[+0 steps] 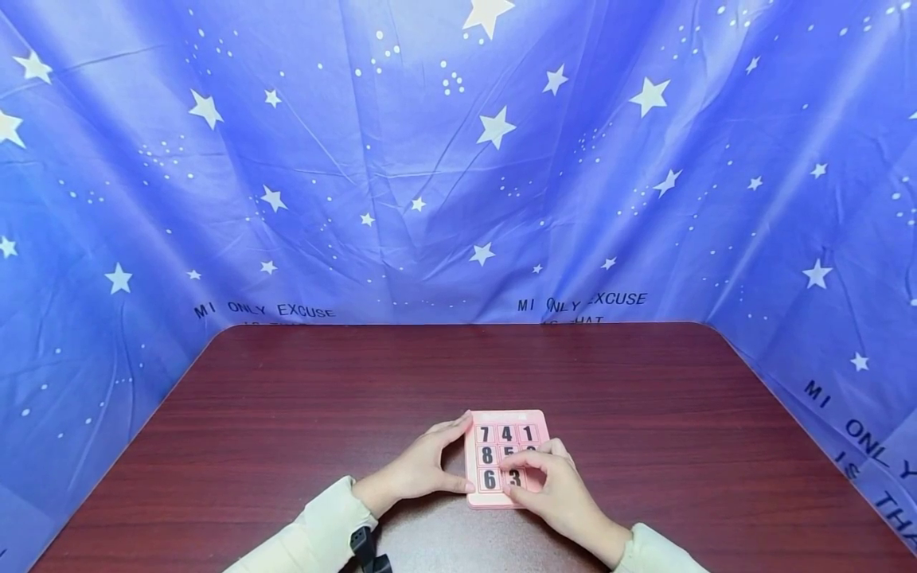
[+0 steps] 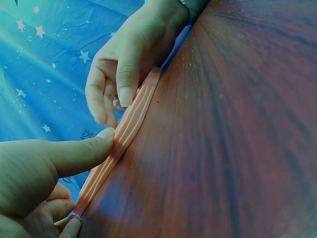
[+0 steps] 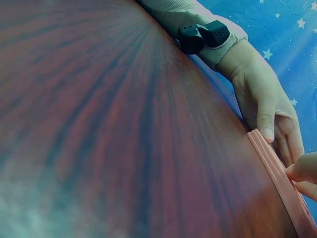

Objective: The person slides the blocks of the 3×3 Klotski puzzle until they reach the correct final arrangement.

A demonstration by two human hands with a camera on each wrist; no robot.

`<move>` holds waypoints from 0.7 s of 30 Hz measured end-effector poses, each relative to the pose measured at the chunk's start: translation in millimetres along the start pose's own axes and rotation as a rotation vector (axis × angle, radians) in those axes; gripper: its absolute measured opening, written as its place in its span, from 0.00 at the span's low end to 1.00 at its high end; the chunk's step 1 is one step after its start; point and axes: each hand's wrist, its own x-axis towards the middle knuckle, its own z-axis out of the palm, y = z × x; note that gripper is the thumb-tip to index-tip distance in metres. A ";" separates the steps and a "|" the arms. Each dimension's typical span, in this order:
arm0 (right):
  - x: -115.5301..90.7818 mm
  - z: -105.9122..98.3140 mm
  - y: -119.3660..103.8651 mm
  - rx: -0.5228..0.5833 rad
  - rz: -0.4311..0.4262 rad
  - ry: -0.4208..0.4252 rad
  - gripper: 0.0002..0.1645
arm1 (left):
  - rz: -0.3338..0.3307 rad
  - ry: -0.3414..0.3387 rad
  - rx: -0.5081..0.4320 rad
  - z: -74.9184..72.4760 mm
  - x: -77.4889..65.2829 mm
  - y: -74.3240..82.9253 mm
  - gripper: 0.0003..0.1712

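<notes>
A pink sliding number puzzle [image 1: 490, 500] lies flat on the table. Dark digits 7, 4, 1, 8 and 6 show on its light tiles, with 5 and 3 partly covered. My left hand [image 1: 419, 465] holds the puzzle's left side, forefinger at the top corner and thumb near the bottom corner. In the left wrist view that thumb [image 2: 96, 146] presses the puzzle's ridged side. Over the lower right tiles is my right hand [image 1: 555, 489], its bent forefinger on the tiles and its thumb by the bottom edge. It hides the lower right corner.
The dark red wood-grain table [image 1: 322, 382] has rounded far corners. A blue star-patterned cloth [image 1: 430, 159] hangs behind it and along both sides. A black device [image 1: 364, 545] is strapped at the left sleeve cuff.
</notes>
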 end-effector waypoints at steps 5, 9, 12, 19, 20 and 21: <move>-2.6 -2.9 3.0 -0.013 -0.040 0.026 0.21 | 0.002 0.002 -0.009 0.4 -0.6 0.4 0.55; -4.9 -6.6 6.0 -0.024 -0.056 0.046 0.21 | 0.000 0.002 -0.008 0.4 -1.0 0.8 0.55; -5.7 -10.1 8.2 -0.027 -0.053 0.051 0.21 | 0.002 0.004 -0.011 0.2 -0.5 1.0 0.55; -7.0 -18.1 12.1 -0.049 -0.027 0.061 0.21 | 0.005 -0.001 -0.004 0.6 1.3 -0.6 0.55; -7.1 -18.9 12.5 -0.050 -0.025 0.060 0.21 | 0.005 0.000 -0.003 0.6 1.4 -0.7 0.55; -7.2 -19.6 12.7 -0.050 -0.023 0.060 0.21 | 0.006 0.001 -0.003 0.6 1.4 -0.7 0.55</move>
